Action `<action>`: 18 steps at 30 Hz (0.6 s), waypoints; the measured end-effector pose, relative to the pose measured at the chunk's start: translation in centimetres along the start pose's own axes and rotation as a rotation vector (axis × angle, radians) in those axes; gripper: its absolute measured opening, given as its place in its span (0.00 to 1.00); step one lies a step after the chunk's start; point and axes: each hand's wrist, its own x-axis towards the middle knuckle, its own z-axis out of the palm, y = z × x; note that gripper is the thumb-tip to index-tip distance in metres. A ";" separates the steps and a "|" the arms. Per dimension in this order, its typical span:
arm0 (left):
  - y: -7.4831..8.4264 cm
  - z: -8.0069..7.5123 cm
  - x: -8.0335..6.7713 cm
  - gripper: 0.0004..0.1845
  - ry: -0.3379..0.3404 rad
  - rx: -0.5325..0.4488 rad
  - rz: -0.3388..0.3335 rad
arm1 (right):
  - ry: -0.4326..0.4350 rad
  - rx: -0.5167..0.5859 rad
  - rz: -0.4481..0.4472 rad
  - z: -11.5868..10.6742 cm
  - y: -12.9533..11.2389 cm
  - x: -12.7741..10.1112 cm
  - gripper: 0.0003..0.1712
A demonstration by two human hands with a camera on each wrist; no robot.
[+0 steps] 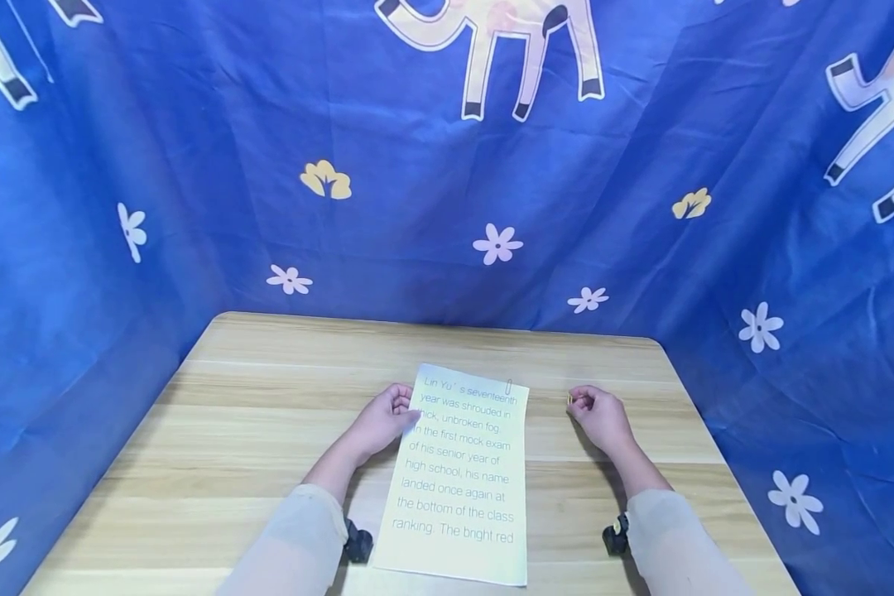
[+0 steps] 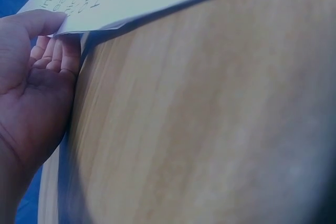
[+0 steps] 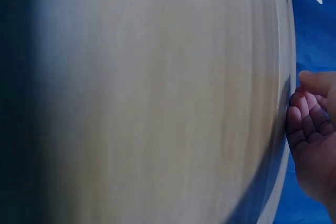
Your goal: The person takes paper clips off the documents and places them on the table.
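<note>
On the light wooden surface (image 1: 268,414), a pale yellow printed paper sheet (image 1: 462,480) lies flat in front of the person, a small paper clip (image 1: 508,386) at its top edge. The left hand (image 1: 383,420) pinches the sheet's upper left edge, thumb over and curled fingers (image 2: 52,56) under. The right hand (image 1: 599,416) rests well to the right, loosely curled; something small and yellowish shows at its fingertips, too tiny to identify. The sheet looks light, limp and easily creased, so an edge or corner seems the best hold.
</note>
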 end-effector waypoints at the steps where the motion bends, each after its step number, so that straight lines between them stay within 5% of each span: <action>1: 0.0 0.0 0.0 0.17 0.003 0.000 -0.004 | -0.006 -0.004 0.008 0.0 0.0 0.0 0.14; 18: 0.3 0.2 -0.3 0.18 0.020 0.032 0.008 | -0.063 -0.066 0.029 0.1 0.2 0.4 0.15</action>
